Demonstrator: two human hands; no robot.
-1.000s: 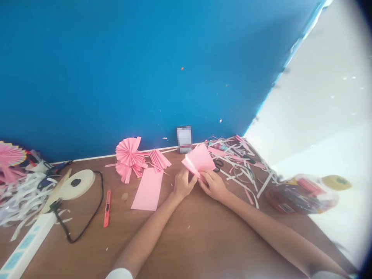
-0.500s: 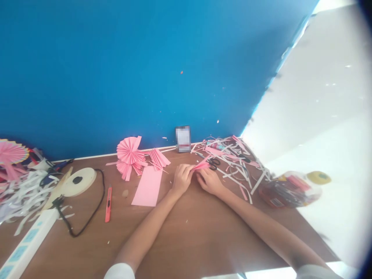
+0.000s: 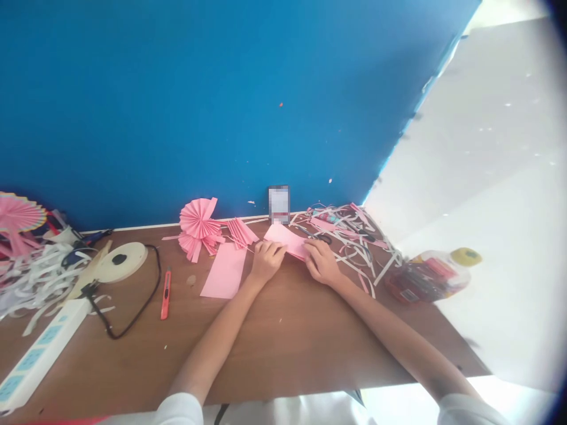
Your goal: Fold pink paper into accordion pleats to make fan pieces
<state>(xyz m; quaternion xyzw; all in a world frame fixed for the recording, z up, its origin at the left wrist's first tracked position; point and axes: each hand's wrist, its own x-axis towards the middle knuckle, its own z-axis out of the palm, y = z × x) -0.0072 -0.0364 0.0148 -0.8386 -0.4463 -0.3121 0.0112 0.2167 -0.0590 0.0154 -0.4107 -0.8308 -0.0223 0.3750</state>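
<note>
Both of my hands press a pleated pink paper sheet (image 3: pixel 286 239) flat on the brown table (image 3: pixel 283 342) near the blue wall. My left hand (image 3: pixel 266 261) holds its left end, my right hand (image 3: pixel 321 261) its right end. A flat pink paper rectangle (image 3: pixel 224 271) lies just left of my left hand. Folded pink paper fans (image 3: pixel 199 227) and a pleated pink strip (image 3: pixel 241 232) lie behind it by the wall.
Scissors (image 3: pixel 316 237) lie in a heap of paper strips (image 3: pixel 354 233) right of my hands. A clear pouch of supplies (image 3: pixel 423 277) sits at the right table edge. On the left are an orange cutter (image 3: pixel 165 293), a tape roll (image 3: pixel 119 261), a black cable (image 3: pixel 133 313) and a power strip (image 3: pixel 39 348).
The pink paper was raised and fanned open in my hands, then folded shut, and now lies pressed flat on the table. The view has tilted down slightly.
</note>
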